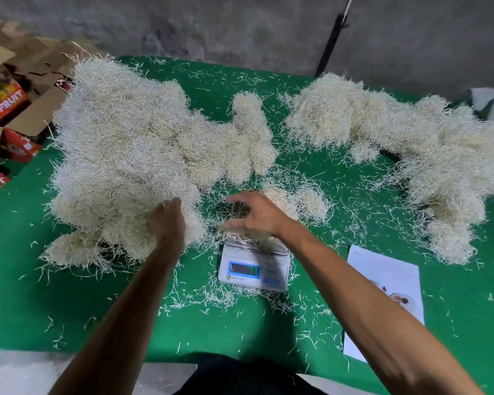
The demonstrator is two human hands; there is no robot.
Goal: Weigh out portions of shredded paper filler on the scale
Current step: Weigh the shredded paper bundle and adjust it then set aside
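Green felt counter [69,309], strands scattered all over. Big filler pile [126,155] left, second pile [397,143] right. Scale [254,269] front centre, thin layer of filler on its pan, display lit. Left hand [167,220] buried in left pile edge, grip state cannot tell. Right hand [254,215] hovers over pan, fingers spread, released. White sheet [388,283] right of scale. Cardboard fruit boxes [9,109] far left; grey concrete wall [211,24] behind.
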